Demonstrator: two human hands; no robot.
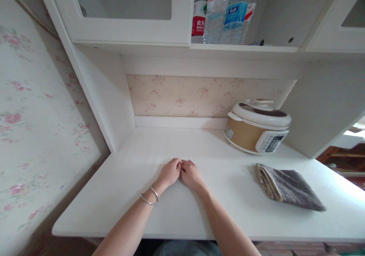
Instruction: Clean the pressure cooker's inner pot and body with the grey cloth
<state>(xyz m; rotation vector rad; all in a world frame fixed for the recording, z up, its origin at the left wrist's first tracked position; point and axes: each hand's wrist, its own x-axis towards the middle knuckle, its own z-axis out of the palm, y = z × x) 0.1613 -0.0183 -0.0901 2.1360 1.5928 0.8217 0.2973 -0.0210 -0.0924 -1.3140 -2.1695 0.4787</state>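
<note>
My left hand (pixel 169 173) and my right hand (pixel 190 174) rest side by side on the white counter (pixel 119 187), knuckles touching in the middle. Both have their fingers curled under into loose fists, and nothing shows in either. Two metal bangles (pixel 150 196) circle my left wrist. A folded grey cloth (pixel 288 186) lies on the counter well to the right of my right hand, apart from it.
A tan and white rice cooker (pixel 257 126) stands at the back right against the floral wall. Above, an open shelf holds water bottles (pixel 225 16) next to a glass-fronted cabinet door (pixel 122 12). A white side panel (pixel 105 96) bounds the left.
</note>
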